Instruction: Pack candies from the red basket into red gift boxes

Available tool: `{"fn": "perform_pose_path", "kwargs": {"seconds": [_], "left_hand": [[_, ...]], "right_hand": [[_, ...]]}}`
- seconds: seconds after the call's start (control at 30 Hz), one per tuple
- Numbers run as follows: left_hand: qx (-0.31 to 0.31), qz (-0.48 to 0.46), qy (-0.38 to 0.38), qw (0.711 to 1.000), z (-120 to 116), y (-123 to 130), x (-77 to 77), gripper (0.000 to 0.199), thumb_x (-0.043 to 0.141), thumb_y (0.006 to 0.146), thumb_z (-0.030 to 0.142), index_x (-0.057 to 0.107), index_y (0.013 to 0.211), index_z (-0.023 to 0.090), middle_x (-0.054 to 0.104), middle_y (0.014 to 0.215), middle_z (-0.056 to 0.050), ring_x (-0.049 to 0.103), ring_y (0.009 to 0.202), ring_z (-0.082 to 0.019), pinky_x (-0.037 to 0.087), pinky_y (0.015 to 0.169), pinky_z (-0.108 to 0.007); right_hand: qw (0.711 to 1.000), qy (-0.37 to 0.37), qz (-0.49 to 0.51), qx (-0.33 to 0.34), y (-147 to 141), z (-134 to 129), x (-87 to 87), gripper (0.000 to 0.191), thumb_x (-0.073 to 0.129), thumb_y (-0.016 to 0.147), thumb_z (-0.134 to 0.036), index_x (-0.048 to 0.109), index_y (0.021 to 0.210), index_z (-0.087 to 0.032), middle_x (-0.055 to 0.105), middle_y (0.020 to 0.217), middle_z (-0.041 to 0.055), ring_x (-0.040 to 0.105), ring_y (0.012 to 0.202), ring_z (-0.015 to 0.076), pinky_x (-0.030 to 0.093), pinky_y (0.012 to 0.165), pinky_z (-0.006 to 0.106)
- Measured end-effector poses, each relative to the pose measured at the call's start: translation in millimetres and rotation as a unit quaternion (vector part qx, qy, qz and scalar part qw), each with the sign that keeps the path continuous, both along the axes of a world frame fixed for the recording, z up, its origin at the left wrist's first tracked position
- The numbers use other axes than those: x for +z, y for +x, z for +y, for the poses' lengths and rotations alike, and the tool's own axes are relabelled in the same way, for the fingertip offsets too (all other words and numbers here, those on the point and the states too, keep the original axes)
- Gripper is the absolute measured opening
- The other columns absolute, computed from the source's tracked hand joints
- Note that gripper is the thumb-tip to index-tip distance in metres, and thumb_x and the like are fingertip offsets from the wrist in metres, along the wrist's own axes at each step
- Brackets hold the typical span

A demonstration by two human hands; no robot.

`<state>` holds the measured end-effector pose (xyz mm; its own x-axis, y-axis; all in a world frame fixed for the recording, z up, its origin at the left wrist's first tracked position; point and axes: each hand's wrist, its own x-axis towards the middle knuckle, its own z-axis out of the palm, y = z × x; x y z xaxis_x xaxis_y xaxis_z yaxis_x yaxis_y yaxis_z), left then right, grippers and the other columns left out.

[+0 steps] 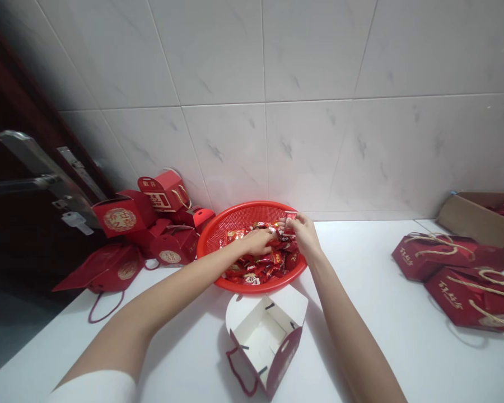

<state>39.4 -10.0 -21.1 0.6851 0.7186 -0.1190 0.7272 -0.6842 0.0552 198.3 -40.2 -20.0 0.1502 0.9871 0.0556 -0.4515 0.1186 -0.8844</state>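
Note:
A red plastic basket (252, 289) holds many wrapped candies (277, 258), mostly in red. My left hand (257, 242) reaches into it, its fingers bent down among the candies; what they grip is hidden. At the basket's right rim, my right hand (304, 230) pinches a small red-and-white wrapped candy (291, 216) between thumb and fingers. In front of the basket, between my forearms, stands an open gift box (288, 358). It is white inside and dark red outside, with a dark red cord handle (240, 375) on its left; no candies show inside.
Several red gift boxes (121, 215) are piled at the left, beside a dark door with a metal handle (25, 151). On the right, dark red boxes with rope handles (457, 294) lie by a cardboard box (474, 221). A tiled wall (311, 157) backs the white table (361, 268).

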Motion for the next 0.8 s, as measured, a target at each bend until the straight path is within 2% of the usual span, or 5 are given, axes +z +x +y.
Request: {"fn": "perform_pose_path", "kwargs": {"seconds": [0.13, 0.3, 0.47, 0.63, 0.8], "left_hand": [[-0.006, -0.021, -0.024, 0.999, 3, -2, -5.2, 0.04, 0.069, 0.078, 0.025, 0.07, 0.117, 0.017, 0.07, 0.118, -0.016, 0.068, 0.1, -0.033, 0.051, 0.085, -0.037], [0.0, -0.065, -0.055, 0.996, 7, -3, -6.3, 0.022, 0.067, 0.073, 0.013, 0.073, 0.093, 0.017, 0.074, 0.096, -0.011, 0.068, 0.088, -0.029, 0.05, 0.078, -0.033], [0.026, -0.136, -0.084, 0.987, 10, -6, 2.8, 0.013, 0.059, 0.071, 0.012, 0.07, 0.076, 0.018, 0.069, 0.074, -0.003, 0.063, 0.073, -0.021, 0.046, 0.071, -0.028], [0.068, -0.218, -0.099, 0.969, 11, -10, 13.9, 0.021, 0.05, 0.077, 0.021, 0.07, 0.081, 0.016, 0.064, 0.071, 0.001, 0.058, 0.07, -0.017, 0.043, 0.067, -0.024], [0.093, -0.236, -0.1, 0.962, 12, -12, 15.8, 0.021, 0.047, 0.079, 0.026, 0.061, 0.066, 0.017, 0.055, 0.062, 0.002, 0.051, 0.062, -0.015, 0.038, 0.059, -0.024]], "right_hand": [[1.0, 0.002, 0.0, 0.004, 0, 1, -0.8, 0.017, 0.064, 0.062, -0.009, 0.055, 0.071, -0.021, 0.075, 0.071, -0.0002, 0.074, 0.063, 0.0174, 0.06, 0.057, 0.026], [1.0, -0.001, -0.002, 0.005, 1, 0, -0.4, 0.017, 0.066, 0.064, -0.01, 0.058, 0.076, -0.02, 0.075, 0.075, 0.0007, 0.073, 0.062, 0.0167, 0.059, 0.057, 0.026], [1.0, -0.006, -0.008, 0.004, 2, -1, 1.3, 0.015, 0.066, 0.065, -0.013, 0.059, 0.077, -0.02, 0.075, 0.076, 0.0006, 0.073, 0.062, 0.0163, 0.057, 0.054, 0.025], [1.0, -0.004, -0.01, 0.003, 2, -1, 1.2, 0.015, 0.065, 0.065, -0.014, 0.061, 0.078, -0.02, 0.075, 0.076, 0.0, 0.072, 0.064, 0.0163, 0.057, 0.056, 0.025], [1.0, -0.003, -0.014, 0.002, 1, -1, 0.4, 0.015, 0.065, 0.065, -0.015, 0.062, 0.079, -0.02, 0.075, 0.075, 0.0005, 0.072, 0.065, 0.0171, 0.057, 0.056, 0.026]]}}
